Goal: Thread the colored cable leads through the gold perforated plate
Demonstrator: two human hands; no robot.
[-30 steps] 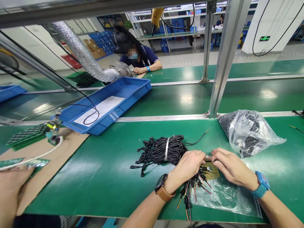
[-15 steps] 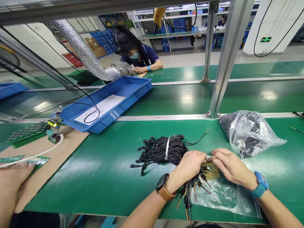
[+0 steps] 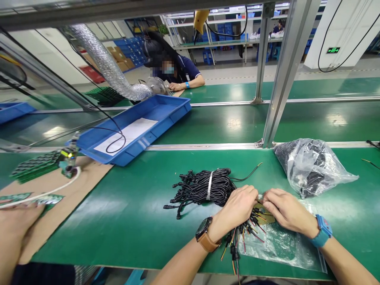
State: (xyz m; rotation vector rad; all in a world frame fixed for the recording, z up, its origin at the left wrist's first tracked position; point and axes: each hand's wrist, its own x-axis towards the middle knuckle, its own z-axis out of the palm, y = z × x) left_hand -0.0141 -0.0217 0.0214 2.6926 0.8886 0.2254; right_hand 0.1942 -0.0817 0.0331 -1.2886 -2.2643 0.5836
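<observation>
Board (image 3: 265,216) — pinched between left hand (image 3: 239,206), right hand (image 3: 285,209).

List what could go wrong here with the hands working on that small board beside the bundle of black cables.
1. The left hand rests on the cable bundle, whose coloured wire ends lie fanned over the small board; a wire may snag or get pulled.
2. The board sits on a flat clear bag near the table edge; the bag might slide under the right hand.
3. Several loose wires hang over that edge and could catch on a sleeve.
</observation>
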